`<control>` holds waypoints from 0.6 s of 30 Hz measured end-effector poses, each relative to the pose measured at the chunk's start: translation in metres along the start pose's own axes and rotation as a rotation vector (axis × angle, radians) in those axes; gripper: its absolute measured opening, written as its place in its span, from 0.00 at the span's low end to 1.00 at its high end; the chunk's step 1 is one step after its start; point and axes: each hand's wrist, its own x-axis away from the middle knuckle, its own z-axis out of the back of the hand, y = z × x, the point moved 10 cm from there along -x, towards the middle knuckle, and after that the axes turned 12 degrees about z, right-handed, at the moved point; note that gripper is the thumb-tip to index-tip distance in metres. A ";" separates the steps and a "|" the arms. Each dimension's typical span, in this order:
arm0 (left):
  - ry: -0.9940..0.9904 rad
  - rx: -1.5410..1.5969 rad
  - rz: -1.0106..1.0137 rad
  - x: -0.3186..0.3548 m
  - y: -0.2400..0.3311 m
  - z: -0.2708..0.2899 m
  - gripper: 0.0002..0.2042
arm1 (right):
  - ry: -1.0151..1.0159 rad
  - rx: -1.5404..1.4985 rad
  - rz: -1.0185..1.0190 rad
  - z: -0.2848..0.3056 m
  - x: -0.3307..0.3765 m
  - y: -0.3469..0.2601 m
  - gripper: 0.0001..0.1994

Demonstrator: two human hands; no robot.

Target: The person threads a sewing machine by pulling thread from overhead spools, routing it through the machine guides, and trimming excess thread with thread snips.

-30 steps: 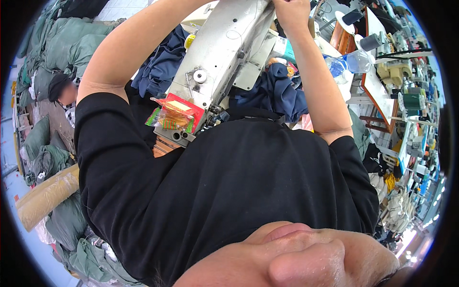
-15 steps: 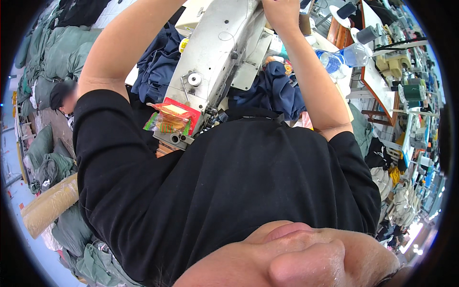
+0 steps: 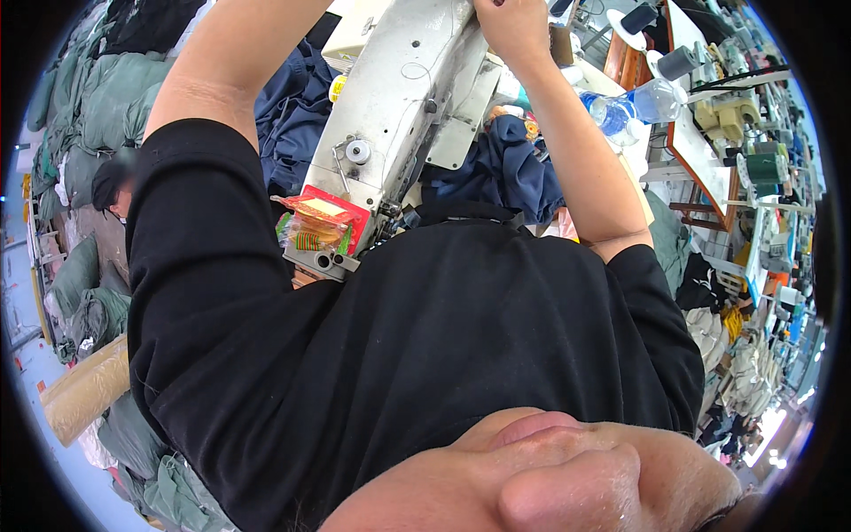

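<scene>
The sewing machine (image 3: 390, 97) ran from close to the person's belly up to the top of the view. The right hand (image 3: 519, 28) was at its far right edge, but whether it touched the machine I could not tell. Its fingers were mostly cut off, so I could not say if they were spread or pinching something; the left hand was outside the view, past the left forearm (image 3: 253, 49). The red packet (image 3: 332, 215) lay on the machine's near end and reached to its left edge, so shaking of the machine might make it slide down. The navy cloth (image 3: 510, 168) lay bunched along the right edge; a careless pull could crease it. The clear bottle (image 3: 654, 100) was just beside the right forearm (image 3: 581, 137), and an elbow swung outward might knock it.
</scene>
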 end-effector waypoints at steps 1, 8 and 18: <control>-0.017 0.011 -0.009 -0.001 -0.002 -0.003 0.09 | 0.008 -0.001 0.015 0.001 -0.001 -0.001 0.09; 0.010 -0.033 0.044 -0.003 -0.020 -0.005 0.09 | -0.028 0.018 0.026 -0.002 -0.002 0.000 0.09; -0.020 -0.124 0.140 0.038 -0.034 0.006 0.09 | -0.001 0.038 0.039 0.011 0.000 -0.004 0.08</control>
